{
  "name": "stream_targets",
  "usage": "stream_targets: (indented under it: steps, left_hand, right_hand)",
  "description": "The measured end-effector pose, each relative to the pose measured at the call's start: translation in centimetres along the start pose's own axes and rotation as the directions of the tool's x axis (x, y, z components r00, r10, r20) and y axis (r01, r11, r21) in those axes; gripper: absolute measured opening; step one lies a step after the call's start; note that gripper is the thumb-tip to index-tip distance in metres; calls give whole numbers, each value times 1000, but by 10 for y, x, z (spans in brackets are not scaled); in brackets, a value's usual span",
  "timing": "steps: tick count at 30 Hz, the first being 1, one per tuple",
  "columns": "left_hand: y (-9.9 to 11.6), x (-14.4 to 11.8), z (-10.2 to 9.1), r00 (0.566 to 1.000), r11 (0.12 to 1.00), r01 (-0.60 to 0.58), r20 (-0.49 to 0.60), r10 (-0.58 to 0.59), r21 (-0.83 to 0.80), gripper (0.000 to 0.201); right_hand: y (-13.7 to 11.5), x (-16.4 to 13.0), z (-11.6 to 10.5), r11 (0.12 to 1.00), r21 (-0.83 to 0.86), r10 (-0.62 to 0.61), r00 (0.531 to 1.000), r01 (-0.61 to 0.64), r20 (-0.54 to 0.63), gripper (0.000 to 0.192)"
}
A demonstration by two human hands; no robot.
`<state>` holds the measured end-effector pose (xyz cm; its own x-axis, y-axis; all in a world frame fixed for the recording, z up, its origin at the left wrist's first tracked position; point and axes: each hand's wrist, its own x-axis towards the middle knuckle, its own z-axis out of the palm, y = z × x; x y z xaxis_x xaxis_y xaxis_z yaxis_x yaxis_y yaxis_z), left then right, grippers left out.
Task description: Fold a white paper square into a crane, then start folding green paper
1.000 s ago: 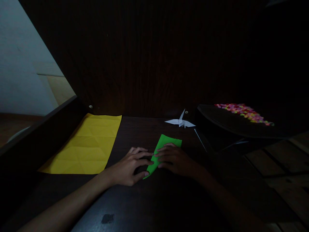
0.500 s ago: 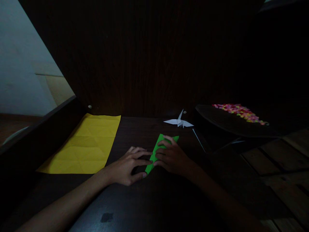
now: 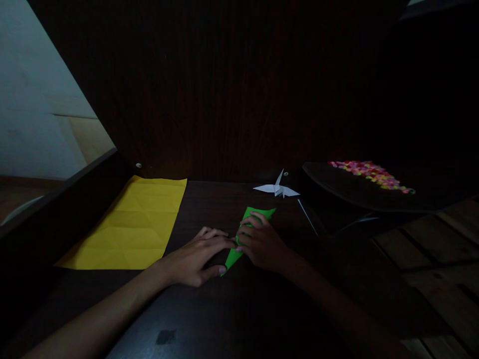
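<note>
A folded green paper [image 3: 232, 256] lies on the dark wooden desk [image 3: 209, 309] in front of me, long and pointed toward me. My left hand [image 3: 194, 257] rests flat beside it, fingertips and thumb pressing its left edge. My right hand [image 3: 262, 242] covers the paper's middle and far part, fingers curled over the folded flap and pressing it down. Only the near tip and the far corner of the green paper show.
A creased yellow sheet [image 3: 130, 224] lies flat at the left. A white paper crane [image 3: 277, 188] stands at the back of the desk. A dark tray [image 3: 337, 187] at the right carries several small colourful pieces [image 3: 368, 172]. A thin white stick [image 3: 307, 216] lies beside it.
My right hand has slid toward the far end of the green paper and folded its right side inward, so the paper looks narrower. My left hand has barely moved.
</note>
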<state>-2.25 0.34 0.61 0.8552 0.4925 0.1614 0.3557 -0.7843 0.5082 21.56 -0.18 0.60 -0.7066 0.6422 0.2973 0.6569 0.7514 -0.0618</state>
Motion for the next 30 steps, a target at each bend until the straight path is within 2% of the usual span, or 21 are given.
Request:
stream_targets:
  steps: [6,12,23,30]
  left_hand:
    - [1,-1,-3,999,998,-41,28,40,49,55]
    - [1,-2,-7,990,989,-91,117,77,116,51]
    - [-4,0,-6,990,989,-120,81,113,84,57]
    - [-3,1,-7,990,986,-107,111,92,132,55]
  right_hand:
    - [0,4,-1,999,20,26,998,-27,55,4]
    - [2,7,3,993,90,67,997,-72,49,9]
    - [4,8,6,983,157,93,995,-95,19,9]
    - [4,8,6,989,129,70,997,-72,17,10]
